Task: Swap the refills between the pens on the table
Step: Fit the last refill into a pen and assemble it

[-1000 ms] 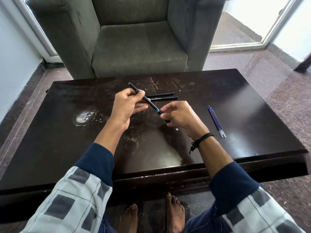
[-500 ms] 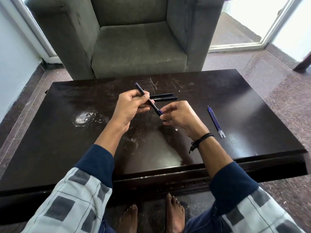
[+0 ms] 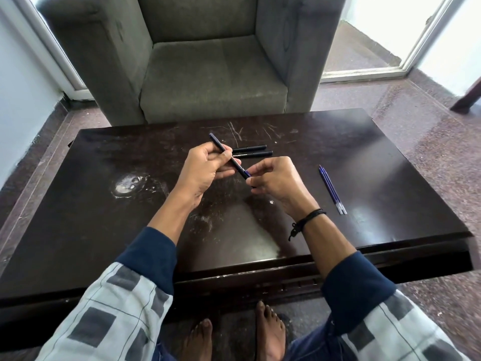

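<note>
Pen barrel (image 3: 218,143), slim and matte black, gripped by curled left hand (image 3: 205,168), right hand (image 3: 276,178) pinching its blue end

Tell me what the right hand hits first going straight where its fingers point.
The pen in the left hand: the right hand points left at its blue near end and seems to pinch it. Behind it, the left hand's fingers. Depth unclear.

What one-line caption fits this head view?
Left hand and right hand hold a pen above the table; two pens lie behind, two refills at right.
</note>
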`<state>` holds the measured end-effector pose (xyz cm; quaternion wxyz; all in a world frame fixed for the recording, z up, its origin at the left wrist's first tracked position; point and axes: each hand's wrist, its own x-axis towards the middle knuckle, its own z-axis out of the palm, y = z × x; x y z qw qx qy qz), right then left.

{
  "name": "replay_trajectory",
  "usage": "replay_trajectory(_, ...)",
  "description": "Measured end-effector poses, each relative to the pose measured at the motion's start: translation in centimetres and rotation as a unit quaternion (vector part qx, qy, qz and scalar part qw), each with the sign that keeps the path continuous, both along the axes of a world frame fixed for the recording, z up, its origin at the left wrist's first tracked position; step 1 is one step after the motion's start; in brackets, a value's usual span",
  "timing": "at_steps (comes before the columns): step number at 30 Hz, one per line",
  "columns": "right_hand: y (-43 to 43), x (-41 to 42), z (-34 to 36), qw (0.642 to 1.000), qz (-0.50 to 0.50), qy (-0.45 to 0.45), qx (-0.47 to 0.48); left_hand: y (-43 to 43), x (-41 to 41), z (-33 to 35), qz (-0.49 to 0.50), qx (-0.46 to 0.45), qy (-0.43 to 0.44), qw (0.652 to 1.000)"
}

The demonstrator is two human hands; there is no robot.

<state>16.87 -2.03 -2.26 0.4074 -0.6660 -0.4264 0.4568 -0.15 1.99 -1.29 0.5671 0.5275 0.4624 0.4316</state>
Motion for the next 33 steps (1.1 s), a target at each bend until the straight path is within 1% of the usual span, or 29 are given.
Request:
replay_trajectory(11,-0.2,-0.4,-0.3,1.000,-0.012,-0.021,-0.001,-0.1,0.2,-0.6,0.007,0.015,0.004,1.000)
replay_trajectory(23,-0.1,0.2,-0.3,0.999,-0.011,-0.038,-0.011,-0.6,0.9,-1.2,0.015,0.011,-0.009,1.000)
replay_trajectory(33,-0.1,0.0,-0.3,0.999,-0.019,-0.038,0.010,-0.6,1.0,-1.5,0.023,0.018,-0.007,1.000)
